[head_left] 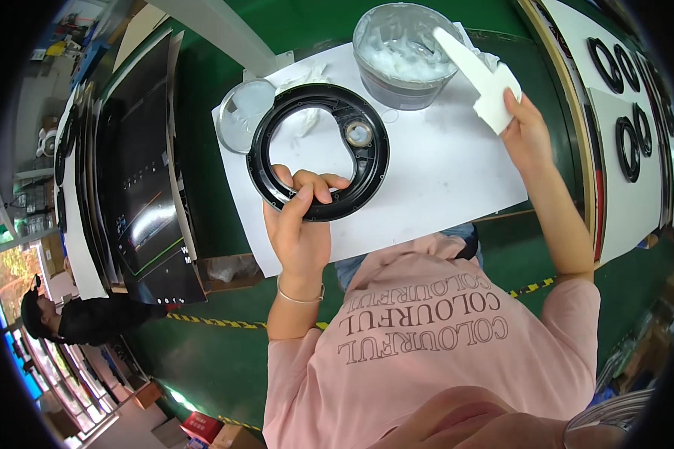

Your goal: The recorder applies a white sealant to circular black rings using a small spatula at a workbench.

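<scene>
My left hand [301, 209] is closed around the lower rim of a black plastic ring [371, 176], held over the white sheet. On the ring's right side is a round socket [359, 134] with pale material in it. My right hand [528, 135] grips a white flat spatula [478, 78] by its wide end. The blade's tip reaches over the near right rim of a grey tub [397, 91]. Whitish, translucent grease [408, 58] coats the tub's inside. A round clear lid [246, 112] lies left of the ring, partly behind it.
White paper [442, 172] covers part of the green table. A grey post [228, 34] rises at the back. Black rings [627, 150] lie on white boards at the right. Dark panels [138, 179] stand at the left, and another person [75, 314] is farther off.
</scene>
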Tool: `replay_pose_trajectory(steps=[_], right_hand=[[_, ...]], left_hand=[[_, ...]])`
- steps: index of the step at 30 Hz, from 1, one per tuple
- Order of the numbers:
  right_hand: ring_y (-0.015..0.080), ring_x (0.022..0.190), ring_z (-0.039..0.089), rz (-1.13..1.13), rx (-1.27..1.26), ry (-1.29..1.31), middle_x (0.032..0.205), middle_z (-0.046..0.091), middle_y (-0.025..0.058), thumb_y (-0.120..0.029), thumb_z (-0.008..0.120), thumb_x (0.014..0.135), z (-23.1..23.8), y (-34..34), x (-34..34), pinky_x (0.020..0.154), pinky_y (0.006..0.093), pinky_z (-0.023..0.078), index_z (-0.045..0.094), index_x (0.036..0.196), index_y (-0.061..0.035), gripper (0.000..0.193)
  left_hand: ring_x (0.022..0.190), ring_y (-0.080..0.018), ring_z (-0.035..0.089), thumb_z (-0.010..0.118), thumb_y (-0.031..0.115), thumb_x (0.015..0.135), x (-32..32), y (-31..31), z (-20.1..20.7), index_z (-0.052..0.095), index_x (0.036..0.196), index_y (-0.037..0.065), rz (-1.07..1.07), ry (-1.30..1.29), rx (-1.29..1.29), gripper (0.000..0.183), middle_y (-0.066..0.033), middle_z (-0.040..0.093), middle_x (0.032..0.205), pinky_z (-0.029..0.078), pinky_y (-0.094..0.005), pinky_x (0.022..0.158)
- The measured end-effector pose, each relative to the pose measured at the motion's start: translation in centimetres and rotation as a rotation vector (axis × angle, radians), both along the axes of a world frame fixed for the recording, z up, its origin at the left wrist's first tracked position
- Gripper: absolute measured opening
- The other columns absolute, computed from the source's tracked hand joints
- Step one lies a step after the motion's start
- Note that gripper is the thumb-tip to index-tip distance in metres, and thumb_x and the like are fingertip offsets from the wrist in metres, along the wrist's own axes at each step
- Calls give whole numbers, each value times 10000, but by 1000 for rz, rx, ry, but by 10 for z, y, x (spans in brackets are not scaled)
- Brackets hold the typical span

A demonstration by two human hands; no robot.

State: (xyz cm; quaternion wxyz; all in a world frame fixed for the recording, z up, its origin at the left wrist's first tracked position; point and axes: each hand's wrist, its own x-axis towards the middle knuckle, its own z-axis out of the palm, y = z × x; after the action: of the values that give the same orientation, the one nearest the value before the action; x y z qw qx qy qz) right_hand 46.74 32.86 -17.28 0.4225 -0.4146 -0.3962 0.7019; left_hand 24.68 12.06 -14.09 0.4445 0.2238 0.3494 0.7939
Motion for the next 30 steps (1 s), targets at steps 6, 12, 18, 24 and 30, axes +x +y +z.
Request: replay_pose_trajectory(steps=[6, 12, 18, 24, 30], right_hand=[[162, 982, 509, -146, -97, -19, 1065, 512, 86, -140, 463, 855, -15, -21, 49, 850, 300, 413, 408, 1125, -9, 306], [177, 880, 554, -133, 433, -78, 1000, 554, 105, -108, 453, 855, 40, -47, 46, 753, 286, 444, 459, 1047, 39, 242], [212, 677, 599, 387, 1609, -644, 846, 615, 134, -21, 512, 756, 98, -64, 7, 582, 260, 458, 547, 924, 26, 178], [265, 667, 602, 511, 1648, -640, 839, 608, 180, 41, 493, 713, 105, -63, 0, 509, 270, 430, 509, 946, 20, 234], [256, 672, 604, 490, 1677, -638, 838, 612, 165, 34, 497, 723, 104, -62, -3, 521, 268, 435, 511, 934, 20, 212]], left_hand=[[802, -293, 527, 396, 14, 788, 0, 0, 1, 348, 901, 71, 29, -6, -15, 134, -101, 464, 690, 393, -394, 769], [733, -289, 572, 409, -21, 804, 8, 9, 2, 323, 823, 61, 23, 124, -8, 121, -110, 508, 652, 422, -393, 739], [695, -230, 565, 416, -21, 811, 15, 6, 6, 299, 784, 59, 66, 290, 18, 144, -100, 495, 646, 454, -377, 708], [680, -217, 561, 415, -24, 808, 17, 5, 8, 293, 766, 59, 69, 290, 11, 153, -87, 480, 641, 459, -376, 705], [672, -216, 560, 416, -30, 802, 15, 7, 9, 294, 752, 58, 53, 316, 12, 159, -87, 479, 634, 463, -384, 701]])
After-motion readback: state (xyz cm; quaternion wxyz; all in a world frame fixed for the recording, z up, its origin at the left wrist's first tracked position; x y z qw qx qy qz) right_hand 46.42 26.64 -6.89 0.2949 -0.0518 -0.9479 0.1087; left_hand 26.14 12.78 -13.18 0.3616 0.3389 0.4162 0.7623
